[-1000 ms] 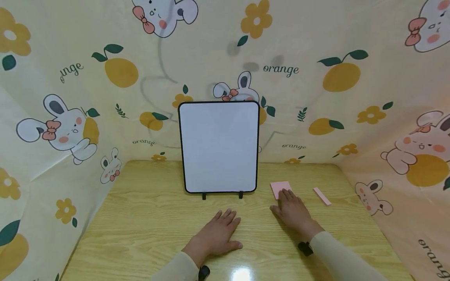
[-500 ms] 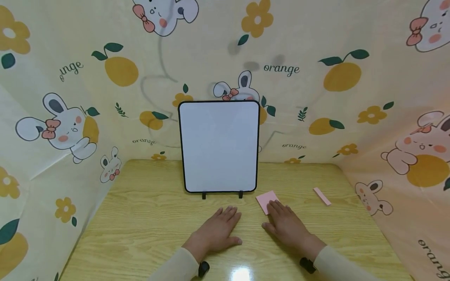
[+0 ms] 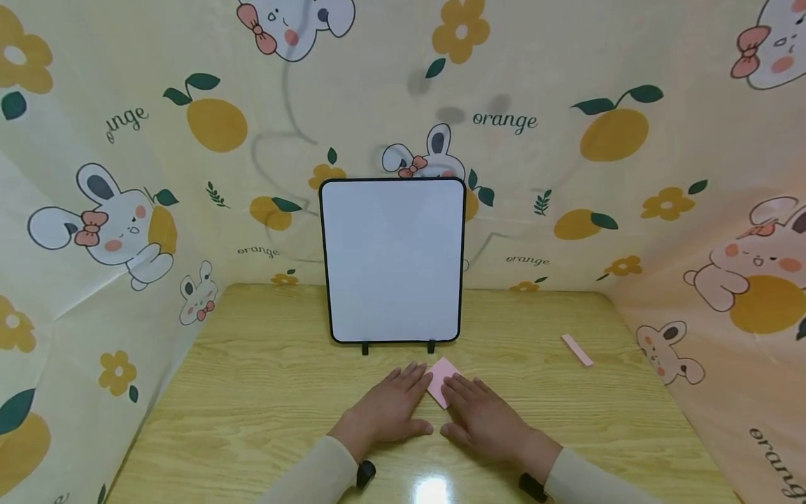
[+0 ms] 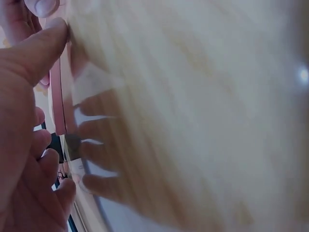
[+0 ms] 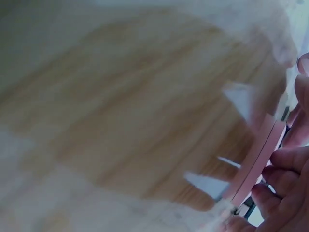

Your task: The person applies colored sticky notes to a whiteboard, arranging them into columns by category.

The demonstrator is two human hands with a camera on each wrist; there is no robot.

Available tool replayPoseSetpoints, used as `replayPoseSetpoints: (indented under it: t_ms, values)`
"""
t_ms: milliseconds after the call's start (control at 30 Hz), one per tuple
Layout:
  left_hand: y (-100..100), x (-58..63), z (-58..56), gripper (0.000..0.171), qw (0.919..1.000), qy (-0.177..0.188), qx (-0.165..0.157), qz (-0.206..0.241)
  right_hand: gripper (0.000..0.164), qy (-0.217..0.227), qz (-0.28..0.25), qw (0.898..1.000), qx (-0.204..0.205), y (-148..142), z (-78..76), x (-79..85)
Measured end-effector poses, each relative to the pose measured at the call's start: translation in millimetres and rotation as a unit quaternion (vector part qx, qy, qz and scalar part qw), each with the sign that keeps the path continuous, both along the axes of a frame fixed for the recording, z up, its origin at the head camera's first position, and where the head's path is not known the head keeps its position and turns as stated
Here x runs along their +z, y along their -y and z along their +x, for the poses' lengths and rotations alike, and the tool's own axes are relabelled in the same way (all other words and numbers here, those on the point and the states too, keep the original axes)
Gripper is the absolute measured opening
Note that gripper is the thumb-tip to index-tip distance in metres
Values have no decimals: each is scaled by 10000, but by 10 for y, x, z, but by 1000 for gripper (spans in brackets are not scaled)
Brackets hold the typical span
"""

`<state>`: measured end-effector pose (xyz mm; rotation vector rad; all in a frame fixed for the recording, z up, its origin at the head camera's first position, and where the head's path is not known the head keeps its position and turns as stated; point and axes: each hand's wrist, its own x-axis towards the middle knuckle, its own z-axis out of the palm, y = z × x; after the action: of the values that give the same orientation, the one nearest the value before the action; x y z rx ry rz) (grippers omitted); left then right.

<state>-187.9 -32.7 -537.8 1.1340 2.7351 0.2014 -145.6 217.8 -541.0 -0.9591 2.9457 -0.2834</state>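
Between my hands lies a pink square pad of sticky notes (image 3: 443,379), turned so one corner points toward the whiteboard. The fingers of my right hand (image 3: 488,420) stretch flat over its right part and hide that side. My left hand (image 3: 390,404) rests palm down on the table, its fingertips right at the pad's left corner. Seen edge-on in the right wrist view, the pad (image 5: 259,159) has some thickness and a dark line along its side. The left wrist view shows the same pink edge (image 4: 57,96) beyond my thumb.
A blank whiteboard (image 3: 392,259) with a black frame stands upright on two small black feet behind the hands. To the right lies a narrow pink strip (image 3: 576,350) on the wooden table (image 3: 264,392). Patterned cloth (image 3: 535,168) encloses the back and sides.
My right hand has slid the pink pad left and nearer across the table, turning it, until it reaches my left fingertips. The left hand has stayed nearly still.
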Motion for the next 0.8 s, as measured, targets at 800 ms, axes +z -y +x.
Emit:
replayPoseSetpoints:
  t_ms: [800]
  values:
    - [551, 18, 199, 81, 9987, 135, 476, 147, 69, 6, 200, 9986, 498, 518, -320, -4]
